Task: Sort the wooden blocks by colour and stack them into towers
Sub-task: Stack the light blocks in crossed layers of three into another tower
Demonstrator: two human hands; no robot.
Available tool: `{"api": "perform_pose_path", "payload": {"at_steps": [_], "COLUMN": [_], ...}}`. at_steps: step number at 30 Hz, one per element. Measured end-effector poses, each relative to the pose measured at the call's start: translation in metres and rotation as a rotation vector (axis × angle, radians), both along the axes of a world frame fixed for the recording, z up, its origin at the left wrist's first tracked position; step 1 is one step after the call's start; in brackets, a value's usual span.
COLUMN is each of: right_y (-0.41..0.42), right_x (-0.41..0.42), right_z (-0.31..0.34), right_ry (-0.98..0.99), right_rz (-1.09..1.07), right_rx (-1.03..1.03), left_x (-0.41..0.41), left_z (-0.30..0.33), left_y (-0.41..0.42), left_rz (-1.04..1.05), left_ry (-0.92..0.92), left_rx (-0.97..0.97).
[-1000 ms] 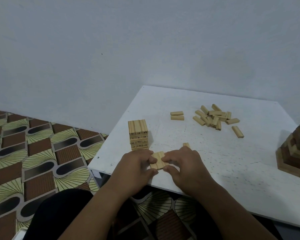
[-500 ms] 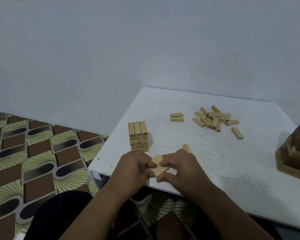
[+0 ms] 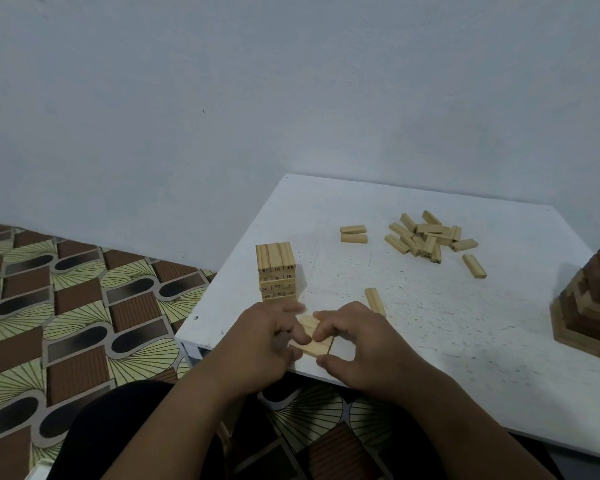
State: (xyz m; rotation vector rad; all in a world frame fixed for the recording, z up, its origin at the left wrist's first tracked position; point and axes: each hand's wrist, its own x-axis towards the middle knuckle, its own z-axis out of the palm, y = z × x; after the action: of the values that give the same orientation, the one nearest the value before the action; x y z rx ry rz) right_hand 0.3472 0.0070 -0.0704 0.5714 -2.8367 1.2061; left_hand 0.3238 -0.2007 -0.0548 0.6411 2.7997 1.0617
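Left hand point(image 3: 267, 336) and right hand point(image 3: 355, 344) pinch a row of pale blocks point(image 3: 314, 341) together at the table point(image 3: 465, 341) near edge. The short tower point(image 3: 276, 271) stands just beyond at 11 o'clock, near the left edge. Loose blocks point(image 3: 426, 240) lie well apart at 1 o'clock across bare tabletop.

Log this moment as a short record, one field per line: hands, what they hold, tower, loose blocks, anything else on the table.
left hand: grips the held blocks
right hand: pinches the same blocks
held blocks: pale, side by side at the near edge of the table
tower: pale numbered blocks, upright, just behind the left hand
loose pile: far side
block pair: left of pile
single block: by right hand
stepped brown stack: right edge
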Motion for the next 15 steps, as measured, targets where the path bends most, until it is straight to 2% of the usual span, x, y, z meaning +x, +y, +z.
{"api": "perform_pose_path", "payload": {"at_steps": [5, 10, 15], "right_y": [0.006, 0.009, 0.009], "right_x": [-0.001, 0.0, -0.002], "right_z": [0.005, 0.011, 0.03], "right_ry": [0.036, 0.018, 0.047], "right_rz": [-0.078, -0.09, -0.158], "right_rx": [0.103, 0.087, -0.084], "left_x": [0.002, 0.003, 0.005], "left_z": [0.0, 0.001, 0.014], "left_y": [-0.002, -0.004, -0.01], "left_rz": [0.016, 0.05, 0.1], "left_ry": [0.028, 0.001, 0.053], "left_rx": [-0.011, 0.009, 0.254]}}
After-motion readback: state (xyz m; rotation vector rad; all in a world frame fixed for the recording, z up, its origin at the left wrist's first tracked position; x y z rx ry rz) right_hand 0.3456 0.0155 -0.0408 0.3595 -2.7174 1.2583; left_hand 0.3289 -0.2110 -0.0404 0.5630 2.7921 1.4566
